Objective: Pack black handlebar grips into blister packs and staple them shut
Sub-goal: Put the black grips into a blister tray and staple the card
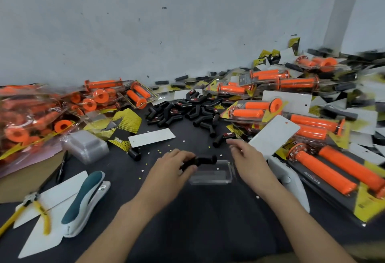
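**A:** What's nearest on the dark table cover point(198, 221)?

**B:** A white-and-teal hand stapler point(83, 202) lies at the left, untouched, beside yellow-handled pliers point(31, 208).

**A:** And the hands?

**B:** The left hand point(175, 165) pinches a bent black rubber handlebar grip point(205, 160) between thumb and fingertips. It holds the grip just over the far edge of a clear plastic blister tray point(210, 177). The right hand point(248, 158) hovers beside the tray with its fingers loosely spread, holding nothing.

**A:** Is the grip seated?

**B:** Not yet, I'd say. It looks to be above the cavity rather than down in it.

**A:** What could go wrong?

**B:** The tray is light and nothing pins it. Pressing the grip in one-handed could make it skid or tip. If the bend doesn't match the cavity, the pack may not close flat for stapling. Small paper punch-outs point(145, 163) are scattered around, and one could get trapped inside.

**A:** Farther back?

**B:** There's a loose white backing card point(152, 137), then the heap of black grips point(187, 110). Packed orange grips point(333, 171) crowd the right side. Reaching for the heap could drag a sleeveless forearm across the tray and shift it.
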